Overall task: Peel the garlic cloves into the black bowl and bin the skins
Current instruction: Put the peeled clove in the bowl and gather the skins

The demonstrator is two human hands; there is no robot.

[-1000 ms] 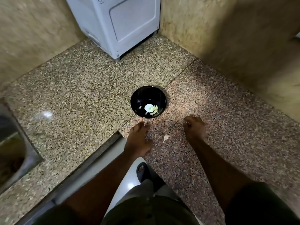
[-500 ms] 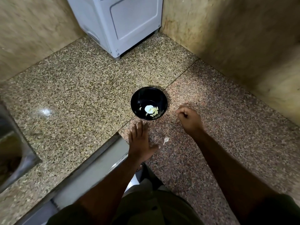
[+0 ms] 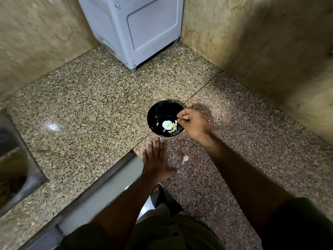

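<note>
The black bowl (image 3: 158, 112) sits on the speckled granite counter near the corner, with several pale peeled garlic cloves (image 3: 171, 126) in its bottom. My right hand (image 3: 193, 123) hovers over the bowl's right rim, fingers curled, fingertips pinched over the cloves; what it pinches is too small to make out. My left hand (image 3: 156, 159) lies flat on the counter just in front of the bowl, fingers straight. A scrap of garlic skin (image 3: 185, 159) lies on the counter between my two arms.
A grey appliance (image 3: 137, 27) stands in the back corner against the stone walls. A steel sink (image 3: 12, 168) is sunk in the counter at the left. The counter's front edge (image 3: 115, 177) runs diagonally under my left arm.
My right hand has moved from the counter up and left to the bowl's rim. My left hand has flattened and stayed in front of the bowl.
</note>
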